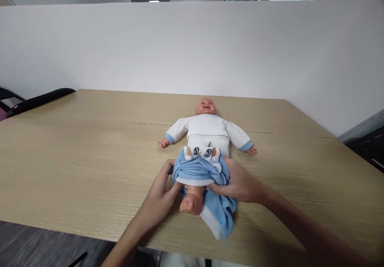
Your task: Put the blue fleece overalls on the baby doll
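Note:
A baby doll [207,125] lies on its back on the table, its head at the far end and its arms spread. It wears a white long-sleeved top with blue cuffs. Blue terry pants [198,169] with an embroidered animal face are bunched around one leg, whose bare foot [192,203] sticks out toward me. The other pant leg [220,213] hangs loose to the right, and the doll's other foot is hidden. My left hand [163,195] grips the pants' left edge, thumb near the white cuff. Opposite it, my right hand [237,182] holds their right edge.
The wooden table [90,159] extends to a white partition wall [180,47]. Black chairs stand at the left edge [42,101] and the right edge [367,147]. My legs are below the near table edge.

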Demonstrator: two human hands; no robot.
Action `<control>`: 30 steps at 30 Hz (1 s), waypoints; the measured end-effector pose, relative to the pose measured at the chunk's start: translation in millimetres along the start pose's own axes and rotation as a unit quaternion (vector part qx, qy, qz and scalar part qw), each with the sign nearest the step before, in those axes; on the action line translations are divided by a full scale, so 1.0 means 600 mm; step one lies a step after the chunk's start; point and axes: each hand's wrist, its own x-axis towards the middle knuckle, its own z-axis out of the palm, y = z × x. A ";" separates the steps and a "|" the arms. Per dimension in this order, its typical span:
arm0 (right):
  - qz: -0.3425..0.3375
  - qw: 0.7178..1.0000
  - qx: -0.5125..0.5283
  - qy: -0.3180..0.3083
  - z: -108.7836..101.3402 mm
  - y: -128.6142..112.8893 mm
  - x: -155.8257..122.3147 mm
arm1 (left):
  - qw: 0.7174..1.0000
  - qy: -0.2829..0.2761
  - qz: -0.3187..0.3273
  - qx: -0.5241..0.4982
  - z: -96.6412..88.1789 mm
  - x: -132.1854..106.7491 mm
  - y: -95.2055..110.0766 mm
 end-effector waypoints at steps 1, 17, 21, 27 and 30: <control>0.014 1.000 0.027 -0.004 -0.004 0.006 -0.004 | 1.000 -0.011 0.000 0.009 -0.006 0.004 0.005; 0.063 0.923 0.379 -0.011 -0.030 0.091 -0.049 | 0.975 -0.093 0.078 0.184 -0.029 0.053 0.072; 0.074 0.923 0.377 0.030 -0.029 0.084 -0.048 | 0.936 -0.179 0.146 0.267 0.004 0.128 0.123; 0.077 0.948 0.309 0.010 -0.047 0.083 -0.055 | 0.872 -0.420 0.061 0.244 0.027 0.232 0.143; 0.078 0.966 0.246 -0.019 -0.062 0.078 -0.058 | 0.851 -0.503 0.044 0.141 0.027 0.256 0.125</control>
